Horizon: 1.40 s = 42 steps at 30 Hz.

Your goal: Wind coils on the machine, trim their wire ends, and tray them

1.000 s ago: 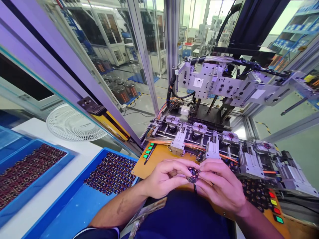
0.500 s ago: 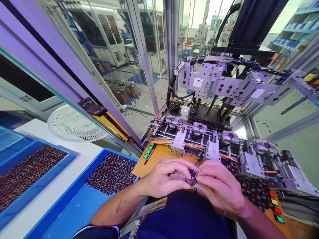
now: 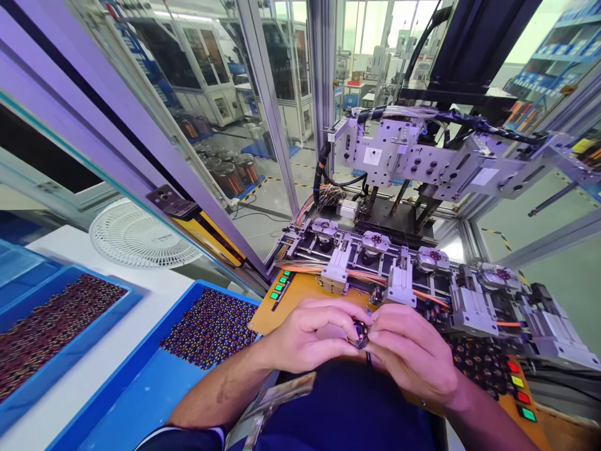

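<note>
In front of my waist, a small dark ring-shaped motor stator (image 3: 360,336) sits tilted between my hands. My left hand (image 3: 312,332) pinches it from the left, with the index finger over the top and the thumb below. Curled close against its right side is my right hand (image 3: 413,347), thumb and fingers pressed together. A thin dark pointed bit (image 3: 369,309) shows between the fingertips above the stator; its kind is unclear. What lies inside my right fingers is mostly hidden.
A blue tray (image 3: 126,388) of small dark parts stands left, another blue tray (image 3: 106,332) beyond it. Ahead runs a metal fixture row (image 3: 375,241) on an orange panel (image 3: 300,307) with lit buttons. More round parts (image 3: 479,363) lie right. A white fan guard (image 3: 141,235) is left.
The stator has tilted slightly between my fingers, its opening turning more towards me. Both hands stay in nearly the same place.
</note>
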Tool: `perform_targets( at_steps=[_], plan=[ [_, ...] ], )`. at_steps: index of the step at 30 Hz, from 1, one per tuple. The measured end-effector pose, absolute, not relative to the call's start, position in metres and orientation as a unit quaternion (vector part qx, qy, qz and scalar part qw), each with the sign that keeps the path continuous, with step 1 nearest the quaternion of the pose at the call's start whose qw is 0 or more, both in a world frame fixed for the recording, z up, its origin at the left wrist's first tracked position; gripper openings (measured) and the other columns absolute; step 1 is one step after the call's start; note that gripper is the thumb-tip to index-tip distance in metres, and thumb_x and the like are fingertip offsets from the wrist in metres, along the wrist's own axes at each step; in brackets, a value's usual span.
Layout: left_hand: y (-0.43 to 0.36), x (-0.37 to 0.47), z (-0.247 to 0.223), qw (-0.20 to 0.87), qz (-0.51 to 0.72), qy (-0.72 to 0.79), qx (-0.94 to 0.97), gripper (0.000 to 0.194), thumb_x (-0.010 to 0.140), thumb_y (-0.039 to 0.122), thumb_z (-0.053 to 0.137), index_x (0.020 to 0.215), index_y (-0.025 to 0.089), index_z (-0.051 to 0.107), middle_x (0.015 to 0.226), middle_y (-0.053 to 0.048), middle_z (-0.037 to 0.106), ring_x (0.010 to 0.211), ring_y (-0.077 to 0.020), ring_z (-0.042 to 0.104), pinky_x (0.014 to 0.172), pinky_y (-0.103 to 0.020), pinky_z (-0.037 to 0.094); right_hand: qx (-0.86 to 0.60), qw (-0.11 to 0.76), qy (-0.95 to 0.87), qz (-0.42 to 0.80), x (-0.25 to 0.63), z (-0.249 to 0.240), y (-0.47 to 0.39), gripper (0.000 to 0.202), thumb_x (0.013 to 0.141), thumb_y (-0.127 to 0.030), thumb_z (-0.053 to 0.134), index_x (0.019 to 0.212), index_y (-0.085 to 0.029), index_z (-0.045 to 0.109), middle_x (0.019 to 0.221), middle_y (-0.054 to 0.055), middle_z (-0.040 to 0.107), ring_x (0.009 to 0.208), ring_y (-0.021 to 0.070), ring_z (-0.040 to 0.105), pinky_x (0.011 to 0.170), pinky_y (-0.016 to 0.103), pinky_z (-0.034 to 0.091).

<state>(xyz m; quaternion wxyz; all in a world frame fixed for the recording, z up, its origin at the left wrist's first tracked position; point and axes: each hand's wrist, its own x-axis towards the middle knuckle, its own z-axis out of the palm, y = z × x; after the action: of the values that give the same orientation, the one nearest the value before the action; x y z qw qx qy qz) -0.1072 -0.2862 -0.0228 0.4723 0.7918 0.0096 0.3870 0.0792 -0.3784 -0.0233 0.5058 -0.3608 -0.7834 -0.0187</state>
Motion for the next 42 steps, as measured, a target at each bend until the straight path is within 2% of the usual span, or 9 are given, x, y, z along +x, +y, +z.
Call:
perform_targets(
  at_steps=[8,16,19,22,25,30,35,39,42],
  plan=[
    [-0.289,-0.11,-0.029,0.499,0.406,0.023,0.765,0.026,0.078,0.009,0.073,0.088,0.017,0.051,0.109,-0.017,0.074,0.099,-0.0212,0.073,0.082,-0.03,0.059,-0.391,0.514,-0.763,-0.025,0.079,-0.025,-0.377,0.027,0.083,-0.008,0.069,0.107,-0.017,0.061,0.087,0.006,0.066,0.083,0.0175,0.066,0.071,0.033,0.061],
    [-0.288,-0.112,-0.035,0.521,0.393,0.054,0.756,0.023,0.078,0.012,0.074,0.084,0.017,0.052,0.106,-0.014,0.074,0.095,-0.0191,0.072,0.083,-0.031,0.057,-0.411,0.501,-0.761,-0.023,0.081,-0.039,-0.387,0.026,0.081,-0.007,0.071,0.104,-0.013,0.06,0.091,0.01,0.064,0.087,0.0197,0.063,0.073,0.037,0.059],
    [-0.281,-0.121,-0.068,0.495,0.339,0.192,0.777,0.019,0.078,0.016,0.072,0.08,0.017,0.053,0.103,-0.01,0.073,0.094,-0.0177,0.07,0.085,-0.032,0.055,-0.447,0.499,-0.742,-0.026,0.088,-0.05,-0.398,0.022,0.082,-0.006,0.069,0.101,-0.012,0.061,0.091,0.011,0.064,0.088,0.0211,0.063,0.073,0.037,0.058],
    [-0.267,-0.13,-0.122,0.412,0.29,0.359,0.785,0.016,0.076,0.012,0.068,0.076,0.018,0.053,0.091,-0.005,0.073,0.088,-0.0174,0.069,0.081,-0.031,0.055,-0.493,0.494,-0.716,-0.027,0.097,-0.065,-0.413,0.02,0.083,-0.005,0.067,0.101,-0.012,0.061,0.089,0.01,0.064,0.087,0.0207,0.063,0.072,0.035,0.058],
    [-0.253,-0.136,-0.175,0.363,0.301,0.423,0.774,0.015,0.077,0.009,0.06,0.073,0.018,0.05,0.088,-0.006,0.071,0.084,-0.0191,0.069,0.079,-0.034,0.054,-0.53,0.485,-0.695,-0.024,0.103,-0.079,-0.428,0.017,0.085,-0.006,0.064,0.101,-0.012,0.061,0.09,0.01,0.063,0.085,0.0194,0.064,0.071,0.032,0.057],
    [-0.253,-0.146,-0.216,0.292,0.333,0.456,0.771,0.012,0.078,0.021,0.065,0.078,0.019,0.053,0.103,-0.01,0.071,0.102,-0.0262,0.067,0.09,-0.044,0.052,-0.577,0.436,-0.69,-0.021,0.116,-0.088,-0.448,0.013,0.089,-0.007,0.06,0.1,-0.014,0.061,0.094,0.01,0.061,0.089,0.0189,0.063,0.076,0.031,0.056],
    [-0.268,-0.166,-0.183,0.222,0.362,0.438,0.792,0.016,0.08,0.031,0.069,0.086,0.021,0.059,0.112,-0.011,0.069,0.103,-0.0271,0.068,0.089,-0.043,0.054,-0.603,0.342,-0.715,-0.086,0.171,-0.067,-0.466,0.014,0.092,-0.013,0.059,0.105,-0.015,0.061,0.1,0.01,0.062,0.092,0.0191,0.063,0.085,0.031,0.053],
    [-0.243,-0.138,-0.116,0.088,0.405,0.316,0.853,0.016,0.083,0.027,0.07,0.095,0.021,0.062,0.098,-0.006,0.071,0.097,-0.0215,0.067,0.089,-0.038,0.053,-0.62,0.229,-0.738,-0.136,0.233,-0.045,-0.451,0.014,0.095,-0.024,0.057,0.105,-0.016,0.063,0.103,0.009,0.064,0.092,0.0211,0.063,0.087,0.035,0.051],
    [-0.201,-0.078,-0.073,0.092,0.315,0.255,0.909,0.022,0.087,0.033,0.065,0.101,0.016,0.064,0.111,-0.012,0.066,0.109,-0.0251,0.06,0.098,-0.046,0.049,-0.635,0.154,-0.747,-0.124,0.267,-0.039,-0.408,0.02,0.095,-0.03,0.054,0.103,-0.016,0.066,0.108,0.011,0.064,0.097,0.0256,0.063,0.088,0.041,0.052]
  ],
)
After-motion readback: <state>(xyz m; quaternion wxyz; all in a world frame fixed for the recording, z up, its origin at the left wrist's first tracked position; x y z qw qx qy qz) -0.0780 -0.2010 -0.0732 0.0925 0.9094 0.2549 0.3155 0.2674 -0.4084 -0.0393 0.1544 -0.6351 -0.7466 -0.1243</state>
